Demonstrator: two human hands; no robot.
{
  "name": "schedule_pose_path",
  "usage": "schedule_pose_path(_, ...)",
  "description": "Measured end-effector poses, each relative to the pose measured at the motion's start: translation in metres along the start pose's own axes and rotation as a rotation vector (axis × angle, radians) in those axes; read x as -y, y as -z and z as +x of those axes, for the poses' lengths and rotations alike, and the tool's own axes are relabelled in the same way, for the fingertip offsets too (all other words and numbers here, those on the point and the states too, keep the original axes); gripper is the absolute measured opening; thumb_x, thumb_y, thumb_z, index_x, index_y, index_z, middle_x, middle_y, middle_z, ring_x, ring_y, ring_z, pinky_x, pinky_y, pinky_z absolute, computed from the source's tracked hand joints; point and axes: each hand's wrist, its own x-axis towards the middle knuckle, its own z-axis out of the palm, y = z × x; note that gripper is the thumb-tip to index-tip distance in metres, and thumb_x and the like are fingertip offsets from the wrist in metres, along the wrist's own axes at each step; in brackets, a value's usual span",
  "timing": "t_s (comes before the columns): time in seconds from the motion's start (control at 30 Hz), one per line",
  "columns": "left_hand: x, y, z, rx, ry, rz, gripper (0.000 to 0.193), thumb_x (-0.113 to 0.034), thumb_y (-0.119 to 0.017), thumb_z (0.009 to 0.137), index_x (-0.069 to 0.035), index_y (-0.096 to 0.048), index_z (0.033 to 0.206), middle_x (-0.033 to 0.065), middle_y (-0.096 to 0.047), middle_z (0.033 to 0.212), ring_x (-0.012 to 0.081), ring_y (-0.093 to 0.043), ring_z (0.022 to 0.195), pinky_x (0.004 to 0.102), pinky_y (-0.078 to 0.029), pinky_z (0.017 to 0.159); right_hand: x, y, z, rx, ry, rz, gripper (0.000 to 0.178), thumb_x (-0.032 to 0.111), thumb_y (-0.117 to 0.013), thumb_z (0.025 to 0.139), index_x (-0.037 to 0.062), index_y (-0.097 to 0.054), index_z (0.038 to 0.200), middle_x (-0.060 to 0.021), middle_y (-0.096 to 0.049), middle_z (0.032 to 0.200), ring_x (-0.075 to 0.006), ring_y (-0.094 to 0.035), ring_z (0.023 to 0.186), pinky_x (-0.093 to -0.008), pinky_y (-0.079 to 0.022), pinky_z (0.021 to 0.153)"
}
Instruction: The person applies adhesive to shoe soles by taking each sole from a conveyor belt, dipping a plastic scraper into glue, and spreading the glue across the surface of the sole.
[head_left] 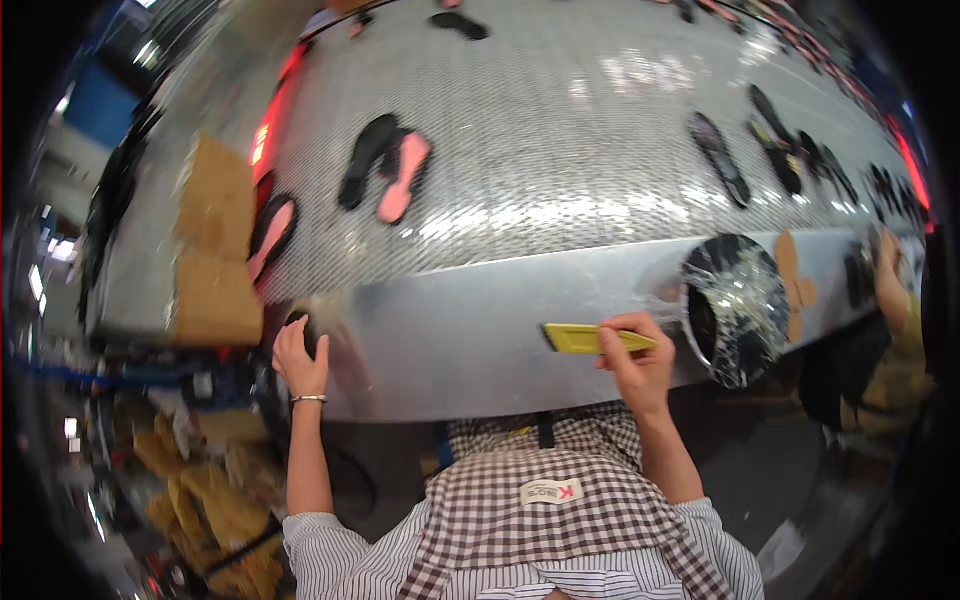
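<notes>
My right hand (638, 362) is closed around the yellow handle of a flat brush (575, 338). The brush points left above the metal ledge, its dark tip away from my fingers. At the ledge's left end, my left hand (302, 360) curls over a black piece (308, 336), with the thumb on its right side. Most of that piece is hidden under the fingers, so I cannot tell its kind. To the right of the brush stands a round container (738, 312) wrapped in clear plastic film, with a dark opening on its left side.
Beyond the ledge (450, 340) runs a wide mesh conveyor belt (560, 160) carrying black shoe soles (718, 160) and pink-faced ones (405, 178). A cardboard box (215, 250) stands at left. Tan cut-outs (790, 285) lie beside the container. Another person's hand (888, 265) is at far right.
</notes>
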Motion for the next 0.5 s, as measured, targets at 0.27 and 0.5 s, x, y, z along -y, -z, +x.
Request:
schedule_pose_path(0.27, 0.005, -0.161, 0.173, 0.043, -0.398, -0.216, 0.056, -0.013, -0.057, 0.086, 0.001, -0.04, 0.138, 0.0199, -0.042, 0.141, 0.038, -0.034, 0.133, 0.0447, -0.024, 0.113, 0.007, 0.006, -0.002, 0.083, 0.098, -0.053, 0.01, 0.01, -0.063, 0.089, 0.0018, -0.064, 0.095, -0.0055, -0.065, 0.08, -0.009, -0.062, 0.06, -0.0224, -0.048, 0.051)
schedule_pose_path(0.5, -0.045, -0.171, 0.228, 0.091, -0.333, 0.181, 0.046, -0.036, -0.048, 0.095, -0.008, -0.049, 0.131, 0.0154, -0.049, 0.136, 0.0337, -0.051, 0.118, 0.0454, -0.041, 0.097, 0.011, 0.029, -0.017, -0.106, 0.1, -0.088, 0.012, 0.011, -0.062, 0.09, 0.0003, -0.063, 0.095, -0.006, -0.065, 0.083, -0.0093, -0.062, 0.06, -0.0222, -0.048, 0.052)
